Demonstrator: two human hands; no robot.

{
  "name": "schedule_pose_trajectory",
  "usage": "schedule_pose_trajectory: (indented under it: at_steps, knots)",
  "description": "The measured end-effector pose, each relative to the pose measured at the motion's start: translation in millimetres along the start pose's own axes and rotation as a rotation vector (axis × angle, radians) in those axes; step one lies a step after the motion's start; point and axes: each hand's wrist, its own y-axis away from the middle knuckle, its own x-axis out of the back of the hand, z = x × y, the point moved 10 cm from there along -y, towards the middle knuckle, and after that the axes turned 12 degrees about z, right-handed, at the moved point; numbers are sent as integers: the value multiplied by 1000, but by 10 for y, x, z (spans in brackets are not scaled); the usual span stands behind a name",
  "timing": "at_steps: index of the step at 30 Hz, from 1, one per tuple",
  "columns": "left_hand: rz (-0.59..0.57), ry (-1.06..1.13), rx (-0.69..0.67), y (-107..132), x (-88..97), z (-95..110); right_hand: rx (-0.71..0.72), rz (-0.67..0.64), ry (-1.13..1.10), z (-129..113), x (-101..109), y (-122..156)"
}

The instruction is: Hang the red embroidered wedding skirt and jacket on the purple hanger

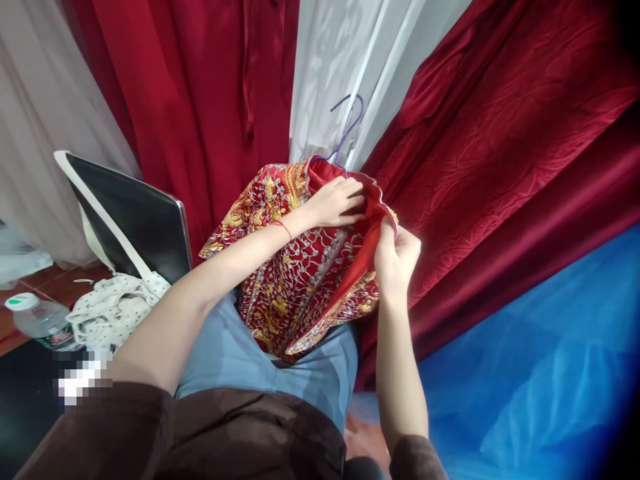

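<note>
A red jacket with gold and silver embroidery lies over my lap, its plain red lining showing along the open front. A purple hanger sits inside its neck, with the hook sticking up above the collar. My left hand reaches across into the neck opening, fingers apart and bent over the lining near the hanger; the fingertips are partly hidden. On the other side, my right hand pinches the front edge of the jacket near the collar, thumb on top, holding it away from the other front panel.
Red curtains hang ahead, with a red patterned drape and blue fabric to my right. At left stand a black chair back, a dotted white cloth bag and a plastic bottle.
</note>
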Motion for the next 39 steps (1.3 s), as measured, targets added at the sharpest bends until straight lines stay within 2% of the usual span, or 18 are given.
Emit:
schedule_pose_trajectory:
  at_steps: [3, 7, 10, 13, 15, 17, 19, 21, 23, 25, 27, 29, 31, 34, 36, 39]
  knots:
    - [-15, 50, -53, 188, -34, 175, -14, 30, -10, 50, -16, 51]
    - [-57, 122, 38, 219, -217, 237, 14, 29, 41, 68, -60, 49]
    - [-36, 151, 146, 111, -260, 165, 37, 48, 88, 10, -34, -36]
    - [20, 102, 328, 12, -220, -22, 57, 74, 86, -77, -4, -76]
    - [29, 61, 432, 11, -218, -120, 85, 71, 118, -84, -33, -11]
    - [28, 48, 464, 83, -238, -146, 107, 36, 180, 25, -116, 141]
    - [69, 32, 448, 267, -225, -148, 103, -19, 256, 259, -227, 356]
    - [186, -38, 485, 605, -133, -232, 60, -78, 327, 579, -339, 596]
    - [347, -153, 634, 1100, 24, -429, -20, -104, 379, 911, -417, 808]
    - [434, -225, 780, 1604, 131, -618, -47, -91, 426, 1144, -471, 936]
    - [423, -257, 914, 2015, 190, -788, -4, -78, 472, 1286, -541, 952]
    - [383, -314, 1033, 2311, 290, -908, 42, -94, 508, 1425, -635, 872]
    - [372, -414, 1112, 2483, 478, -958, 58, -132, 526, 1593, -740, 723]
    - [341, -578, 1167, 2549, 813, -989, 77, -211, 488, 1796, -927, 472]
    - [249, -630, 1194, 2532, 968, -1052, 85, -246, 449, 1872, -1037, 344]
    - [7, -564, 1275, 2572, 1033, -1153, 58, -221, 435, 1918, -1080, 267]
